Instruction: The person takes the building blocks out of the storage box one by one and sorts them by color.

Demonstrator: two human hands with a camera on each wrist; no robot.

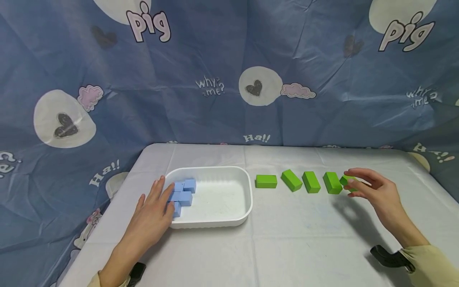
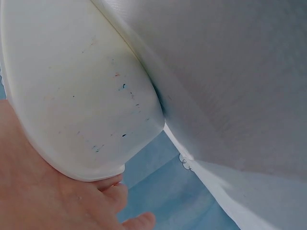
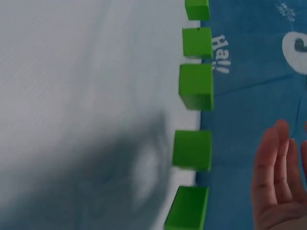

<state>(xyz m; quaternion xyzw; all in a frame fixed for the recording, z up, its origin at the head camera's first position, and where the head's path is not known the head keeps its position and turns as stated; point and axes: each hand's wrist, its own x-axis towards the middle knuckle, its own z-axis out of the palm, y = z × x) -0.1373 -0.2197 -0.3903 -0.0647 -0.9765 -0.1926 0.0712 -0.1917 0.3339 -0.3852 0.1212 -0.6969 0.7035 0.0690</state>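
Head view: I am watching from afar as two bare hands are working at a table under a white cloth [image 1: 294, 247], with a blue printed fabric [image 1: 201, 115] hanging behind. On the left, a white tray [image 1: 222, 195] is sitting on the cloth, and light blue blocks [image 1: 185, 198] are clustering at its left end. The left hand [image 1: 152, 215] is lying over that end, palm down, its fingers spread and extended—touching the rim rather than clenching it. My left wrist view is showing the pale outer side of the tray, flecked with small coloured marks, and the hand beside it.

To the right of the tray, five green blocks [image 1: 311, 182] are forming a row, the second one slanting. The right hand [image 1: 378, 195] is hovering at the row's right end, partly covering the last block in my head view. It is grasping nothing—the right wrist view is showing its fingers lightly bent and apart from the blocks. Pale sleeves [image 1: 432, 265] and black wrist straps [image 1: 389, 257] are showing at the lower edge.
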